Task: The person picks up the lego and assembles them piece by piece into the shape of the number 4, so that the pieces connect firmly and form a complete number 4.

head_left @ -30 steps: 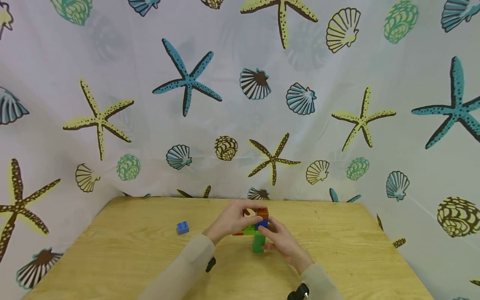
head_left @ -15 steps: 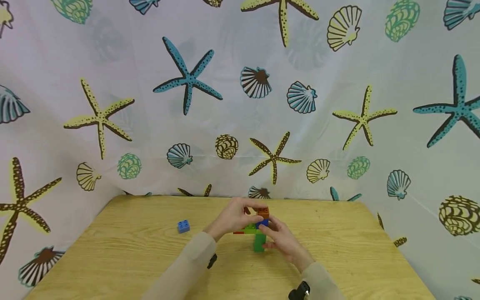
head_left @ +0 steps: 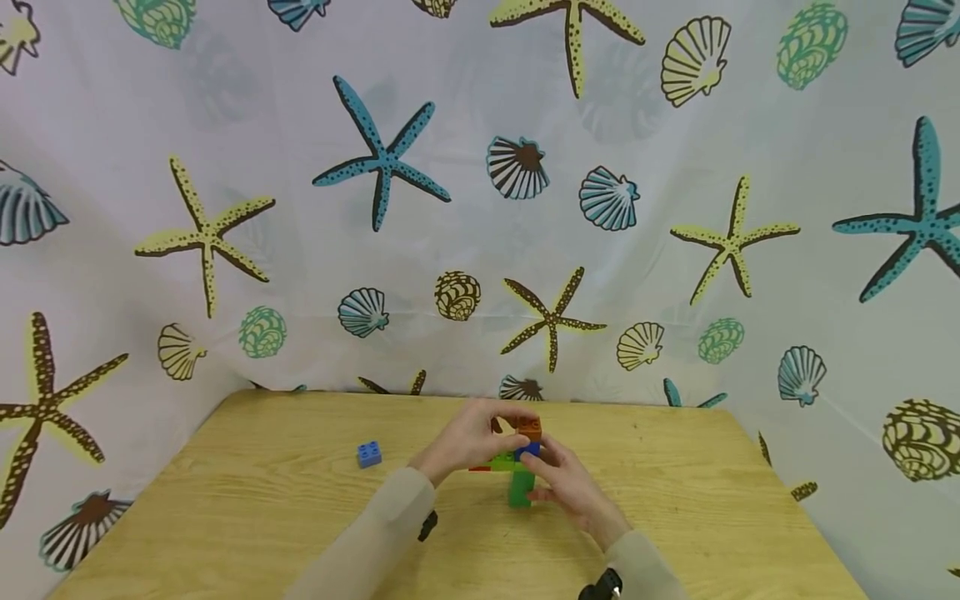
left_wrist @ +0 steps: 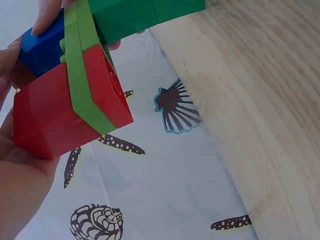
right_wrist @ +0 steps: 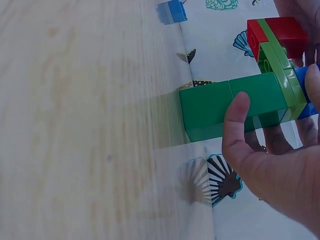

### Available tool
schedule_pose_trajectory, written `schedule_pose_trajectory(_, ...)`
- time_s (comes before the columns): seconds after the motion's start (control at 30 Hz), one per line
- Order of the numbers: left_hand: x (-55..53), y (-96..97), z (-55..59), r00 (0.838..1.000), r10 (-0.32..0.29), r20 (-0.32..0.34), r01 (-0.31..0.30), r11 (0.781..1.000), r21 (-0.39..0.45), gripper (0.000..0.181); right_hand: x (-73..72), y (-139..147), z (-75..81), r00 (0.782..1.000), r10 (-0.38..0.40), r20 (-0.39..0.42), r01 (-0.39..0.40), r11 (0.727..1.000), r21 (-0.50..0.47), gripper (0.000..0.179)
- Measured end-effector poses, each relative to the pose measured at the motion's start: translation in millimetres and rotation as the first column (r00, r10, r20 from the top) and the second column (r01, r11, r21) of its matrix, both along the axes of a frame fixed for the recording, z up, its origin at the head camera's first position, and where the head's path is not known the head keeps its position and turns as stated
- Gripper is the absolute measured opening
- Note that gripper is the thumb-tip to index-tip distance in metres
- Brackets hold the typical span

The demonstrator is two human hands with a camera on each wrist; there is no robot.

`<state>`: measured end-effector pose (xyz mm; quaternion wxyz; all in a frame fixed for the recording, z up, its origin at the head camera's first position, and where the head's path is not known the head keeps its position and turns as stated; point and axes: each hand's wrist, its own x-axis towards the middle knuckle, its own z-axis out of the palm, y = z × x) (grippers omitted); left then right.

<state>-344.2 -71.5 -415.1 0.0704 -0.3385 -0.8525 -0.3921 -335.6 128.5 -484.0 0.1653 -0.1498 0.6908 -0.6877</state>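
A toy brick build stands upright on the table between both hands. Its base is a column of two green bricks [right_wrist: 205, 107], topped by a long light green plate [left_wrist: 80, 75] that juts out to the left. Red bricks [left_wrist: 47, 117] sit above and below the plate's outer end. Over the column are a blue brick [head_left: 527, 451] and, on top of it, an orange-brown brick [head_left: 529, 428]. My left hand [head_left: 468, 437] pinches this top brick. My right hand [head_left: 573, 492] grips the build from the right, one fingertip on the green column and another digit at the blue brick.
A loose blue brick [head_left: 369, 454] lies on the wooden table [head_left: 262, 508], left of the hands. Behind and at the sides hangs a white curtain [head_left: 420, 358] printed with shells and starfish.
Both hands keep their hold on the build, with hardly any movement. The head view shifts slightly.
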Motion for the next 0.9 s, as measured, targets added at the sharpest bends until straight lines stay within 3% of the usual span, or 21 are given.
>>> schedule_pose_trajectory(0.33,0.0,-1.5,-2.9,1.000,0.003,0.012,-0.004,0.999,0.032,0.037,1.5,1,-0.4,1.000,0.008,-0.019,-0.008,1.000,-0.003,0.064)
schedule_pose_trajectory(0.47,-0.3,-2.4,-5.6,0.997,0.032,0.070,-0.040,0.992,0.123,0.038,2.4,2,-1.0,1.000,-0.003,-0.012,0.003,1.000,-0.004,0.065)
schedule_pose_trajectory(0.53,0.0,-4.0,-6.8,0.991,0.055,0.124,-0.080,0.975,0.209,0.034,3.3,1,-1.2,1.000,-0.009,-0.003,0.009,1.000,-0.003,0.065)
schedule_pose_trajectory(0.73,2.1,-11.1,-4.1,0.969,0.100,0.228,-0.189,0.890,0.415,0.020,3.9,0,-1.7,1.000,-0.016,0.017,0.016,1.000,-0.004,0.068)
schedule_pose_trajectory(0.9,1.8,-18.5,-1.7,0.965,0.107,0.239,-0.206,0.872,0.444,0.021,3.1,0,-0.2,0.999,-0.027,0.021,0.027,1.000,-0.004,0.070)
